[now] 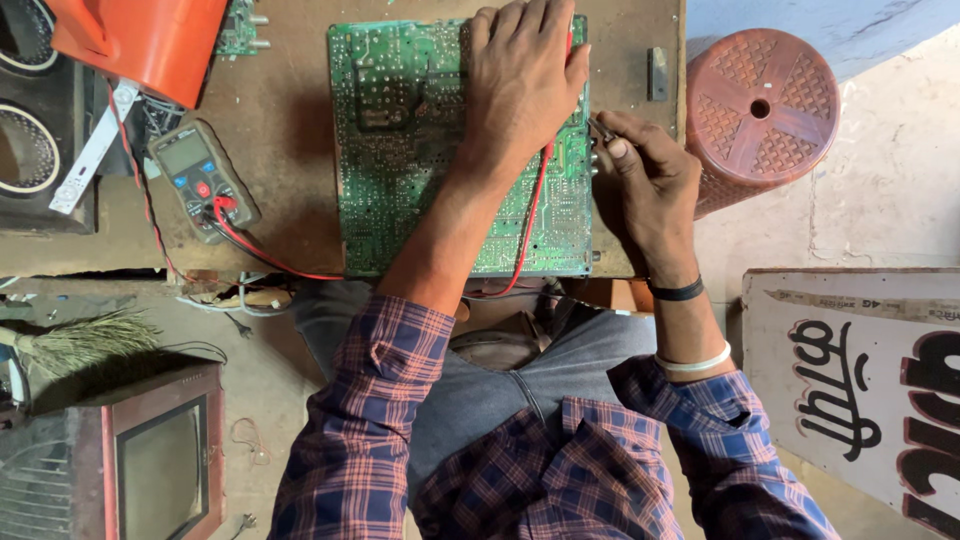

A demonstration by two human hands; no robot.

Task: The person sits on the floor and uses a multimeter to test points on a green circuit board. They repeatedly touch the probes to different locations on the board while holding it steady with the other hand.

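- Green flat circuit board lies on the brown wooden table.
- Left hand presses a red probe lead onto the board.
- Right hand, at the board's right edge, pinches a thin dark probe.
- Grey handheld multimeter sits left of the board.
- Probing appears underway; a steady tip contact matters next.

Green circuit board, red lead, terracotta lattice-patterned stool, blue-and-red plaid sleeves.

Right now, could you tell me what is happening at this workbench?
A person in a plaid shirt sits at a brown wooden bench with a large green circuit board lying solder side up. The left hand presses down on the board's upper right part, a red test lead running under it. The right hand pinches a thin dark probe at the board's right edge. A grey handheld multimeter lies to the left, leads plugged in.
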